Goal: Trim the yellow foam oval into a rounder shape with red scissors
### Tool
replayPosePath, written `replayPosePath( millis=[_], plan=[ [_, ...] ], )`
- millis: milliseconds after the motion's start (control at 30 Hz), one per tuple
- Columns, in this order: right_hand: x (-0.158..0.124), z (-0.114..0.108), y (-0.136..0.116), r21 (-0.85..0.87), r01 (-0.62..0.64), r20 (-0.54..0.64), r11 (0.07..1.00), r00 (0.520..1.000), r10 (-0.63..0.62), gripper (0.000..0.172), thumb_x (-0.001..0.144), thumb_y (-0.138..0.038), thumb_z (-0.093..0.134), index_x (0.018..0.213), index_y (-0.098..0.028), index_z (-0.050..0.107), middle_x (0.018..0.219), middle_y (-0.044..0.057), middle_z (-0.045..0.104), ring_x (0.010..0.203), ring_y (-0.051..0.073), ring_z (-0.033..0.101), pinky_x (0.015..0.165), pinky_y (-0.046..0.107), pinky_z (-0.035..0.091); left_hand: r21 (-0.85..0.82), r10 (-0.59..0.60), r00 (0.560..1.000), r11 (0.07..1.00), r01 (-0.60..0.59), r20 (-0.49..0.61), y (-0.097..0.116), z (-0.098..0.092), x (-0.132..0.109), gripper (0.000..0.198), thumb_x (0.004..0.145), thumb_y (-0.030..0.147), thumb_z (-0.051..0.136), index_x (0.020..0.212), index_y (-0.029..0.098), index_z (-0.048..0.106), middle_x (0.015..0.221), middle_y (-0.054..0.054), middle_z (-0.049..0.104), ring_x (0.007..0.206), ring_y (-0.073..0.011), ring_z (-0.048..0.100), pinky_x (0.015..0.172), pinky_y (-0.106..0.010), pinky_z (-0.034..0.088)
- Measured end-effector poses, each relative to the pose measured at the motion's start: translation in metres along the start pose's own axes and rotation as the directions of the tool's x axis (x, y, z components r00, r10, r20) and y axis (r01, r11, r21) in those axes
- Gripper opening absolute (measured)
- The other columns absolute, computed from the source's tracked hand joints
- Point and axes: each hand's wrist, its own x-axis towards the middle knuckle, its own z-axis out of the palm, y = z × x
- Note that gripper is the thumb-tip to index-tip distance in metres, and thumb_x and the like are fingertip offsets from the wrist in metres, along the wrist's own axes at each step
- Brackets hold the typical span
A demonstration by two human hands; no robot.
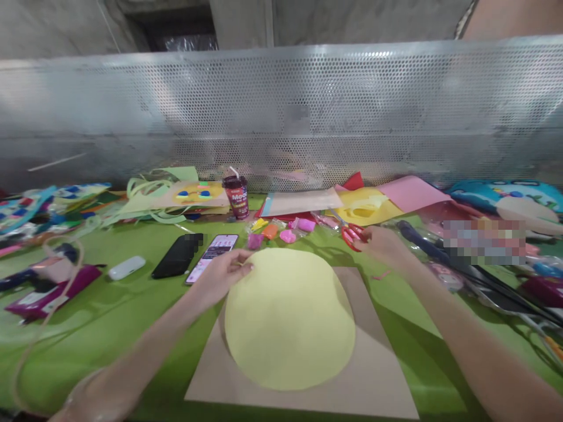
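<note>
A large, roughly round piece of yellow paper (pixel 290 322) lies over a brown cardboard sheet (pixel 373 363) in front of me. My left hand (pixel 231 269) pinches the paper's upper left edge between thumb and fingers. Off to the upper right, my right hand (pixel 378 243) is closed around the red handles of a pair of scissors (pixel 350 235). The blades point up and left, partly lost among plastic packets. Just beyond the paper lie small wrapped lumps of clay, among them an orange one (pixel 270 231) and a pink one (pixel 288 236).
A phone with a lit screen (pixel 213 258), a black phone-like slab (pixel 178 255) and a white case (pixel 126 268) lie left. A dark red cup with a straw (pixel 236 196) stands behind. Coloured paper (pixel 413 196) and cables (pixel 497 281) lie right. A perforated metal panel (pixel 334 105) closes the back.
</note>
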Motion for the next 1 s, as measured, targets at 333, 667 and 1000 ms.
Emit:
replayPosePath(
  millis=[333,667,1000],
  plan=[
    [-0.007,-0.005,-0.002,0.589,0.106,0.025,0.801,0.988,-0.149,0.033,0.073,-0.044,0.05,0.089,-0.016,0.055,0.074,0.004,0.059,0.06,0.013,0.051,0.049,0.023,0.04,-0.162,0.05,0.994,0.985,-0.065,-0.099,0.008,-0.012,0.059,0.034,0.066,0.041,0.06,0.09,0.017,0.058,0.09,-0.004,0.064,0.073,-0.0179,0.06,0.065,-0.027,0.046],
    [-0.018,0.012,-0.025,0.733,-0.095,0.303,0.673,0.932,-0.199,0.027,0.071,-0.038,0.055,0.085,-0.017,0.049,0.063,-0.001,0.054,0.052,0.012,0.055,0.038,0.02,0.037,-0.11,-0.012,0.99,0.994,-0.003,-0.138,-0.003,-0.017,0.051,0.04,0.067,0.044,0.057,0.097,0.018,0.06,0.092,-0.005,0.065,0.076,-0.0203,0.06,0.062,-0.026,0.045],
    [-0.022,0.015,-0.031,0.667,0.03,0.384,0.744,0.842,-0.379,0.027,0.078,-0.044,0.047,0.072,-0.018,0.043,0.06,-0.002,0.05,0.054,0.012,0.053,0.05,0.025,0.039,-0.116,-0.054,0.981,0.993,0.033,-0.186,0.003,-0.023,0.045,0.04,0.065,0.042,0.059,0.098,0.02,0.063,0.077,-0.002,0.068,0.063,-0.0183,0.061,0.053,-0.024,0.046]
  ],
)
